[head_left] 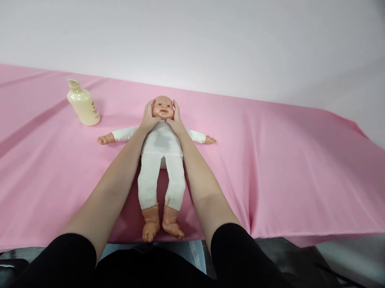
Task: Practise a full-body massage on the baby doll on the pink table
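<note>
A baby doll (164, 138) lies on its back on the pink cloth, head away from me and feet toward me. Its body is white fabric with a grey patch on the chest; its arms are spread out to both sides. My left hand (149, 116) cups the left side of the doll's head, thumb under the chin. On the other side my right hand (177, 119) holds the head in the same way, its thumb also near the chin. The fingertips curve around the head and are partly hidden behind it.
A pale yellow pump bottle (84, 106) stands at the back left, beyond the doll's outstretched arm. The pink cloth (295, 167) covers the table, with folds and a hanging front edge. A white wall (199, 40) rises behind. Dark chair parts (2, 267) show at the lower left.
</note>
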{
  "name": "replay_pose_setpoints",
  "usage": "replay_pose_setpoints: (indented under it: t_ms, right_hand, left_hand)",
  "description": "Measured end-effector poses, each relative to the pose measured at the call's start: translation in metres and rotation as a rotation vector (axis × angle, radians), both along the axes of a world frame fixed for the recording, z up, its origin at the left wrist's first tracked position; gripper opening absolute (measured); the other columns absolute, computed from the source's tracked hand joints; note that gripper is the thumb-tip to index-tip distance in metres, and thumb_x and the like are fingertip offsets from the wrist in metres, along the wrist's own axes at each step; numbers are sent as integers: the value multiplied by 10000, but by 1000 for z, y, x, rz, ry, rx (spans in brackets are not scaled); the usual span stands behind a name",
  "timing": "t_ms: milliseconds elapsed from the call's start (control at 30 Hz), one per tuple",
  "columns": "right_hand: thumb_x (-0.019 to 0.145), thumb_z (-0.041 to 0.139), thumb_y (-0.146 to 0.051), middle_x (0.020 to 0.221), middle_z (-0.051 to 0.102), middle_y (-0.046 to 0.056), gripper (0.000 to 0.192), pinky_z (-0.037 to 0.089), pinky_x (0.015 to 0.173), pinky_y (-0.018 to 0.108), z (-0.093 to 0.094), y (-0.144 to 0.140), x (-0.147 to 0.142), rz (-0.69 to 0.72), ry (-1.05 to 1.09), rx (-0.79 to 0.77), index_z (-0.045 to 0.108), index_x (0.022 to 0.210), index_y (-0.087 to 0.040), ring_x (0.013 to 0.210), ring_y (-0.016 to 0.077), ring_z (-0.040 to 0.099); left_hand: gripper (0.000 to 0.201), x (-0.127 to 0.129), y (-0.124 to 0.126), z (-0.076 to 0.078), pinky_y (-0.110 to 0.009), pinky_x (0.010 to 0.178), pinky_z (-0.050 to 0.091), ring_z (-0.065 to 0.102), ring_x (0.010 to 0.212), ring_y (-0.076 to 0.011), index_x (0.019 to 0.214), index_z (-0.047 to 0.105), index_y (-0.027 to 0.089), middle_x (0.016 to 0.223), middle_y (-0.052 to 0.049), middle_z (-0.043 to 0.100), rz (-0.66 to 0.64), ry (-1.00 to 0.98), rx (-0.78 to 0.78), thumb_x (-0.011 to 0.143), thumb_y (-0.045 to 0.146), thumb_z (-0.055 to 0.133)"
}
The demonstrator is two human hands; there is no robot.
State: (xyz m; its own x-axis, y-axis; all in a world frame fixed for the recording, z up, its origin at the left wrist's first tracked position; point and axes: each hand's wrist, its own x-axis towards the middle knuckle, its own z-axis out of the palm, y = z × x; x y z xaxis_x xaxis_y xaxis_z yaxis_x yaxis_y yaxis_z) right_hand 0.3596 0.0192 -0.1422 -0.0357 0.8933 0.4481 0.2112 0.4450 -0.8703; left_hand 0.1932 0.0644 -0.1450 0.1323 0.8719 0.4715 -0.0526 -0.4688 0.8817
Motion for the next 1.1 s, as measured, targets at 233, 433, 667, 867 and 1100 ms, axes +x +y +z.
replay_pose_setpoints:
  t_ms: [233, 433, 667, 867, 1100]
  right_hand:
    - [723, 791, -600, 1738, 76, 23, 1205, 188, 1326, 501, 15, -12, -7, 12, -9, -26, 76, 1642, -288, 1625, 292, 73]
    - [660, 807, -705, 1727, 113, 23, 1281, 245, 1308, 495, 13, -14, -9, 13, 9, -13, 70, 1641, -336, 1613, 284, 156]
    - [601, 823, -740, 1695, 212, 105, 1297, 278, 1303, 430, 8, -9, -6, -40, 18, -9, 176, 1618, -263, 1567, 274, 286]
    - [674, 730, -799, 1703, 205, 84, 1208, 207, 1327, 435, 8, -7, -3, -42, -18, 15, 191, 1615, -266, 1583, 269, 240]
    - [728, 655, -822, 1727, 140, 64, 1175, 141, 1336, 464, 6, -2, 0, -17, -64, 7, 136, 1630, -276, 1600, 285, 168]
  left_hand:
    - [880, 1, -6, 3, -478, 1302, 234, 266, 1548, -378, 1437, 486, 257, 1580, -105, 388, -8, 18, 49, 628, 282, 832]
    - [881, -2, 1, -2, -476, 1296, 242, 276, 1543, -385, 1451, 463, 218, 1580, -135, 374, -26, 22, 51, 638, 300, 793]
    - [766, -3, -3, 0, -473, 1294, 232, 297, 1536, -347, 1430, 471, 254, 1575, -110, 397, -23, 29, 9, 725, 334, 760]
    - [913, -2, -14, 5, -454, 1281, 246, 299, 1531, -362, 1448, 458, 239, 1573, -144, 377, 32, 67, 34, 675, 497, 870]
    - [1040, -2, -11, 4, -468, 1270, 269, 305, 1521, -377, 1474, 409, 202, 1568, -181, 365, 54, 131, 59, 622, 568, 881]
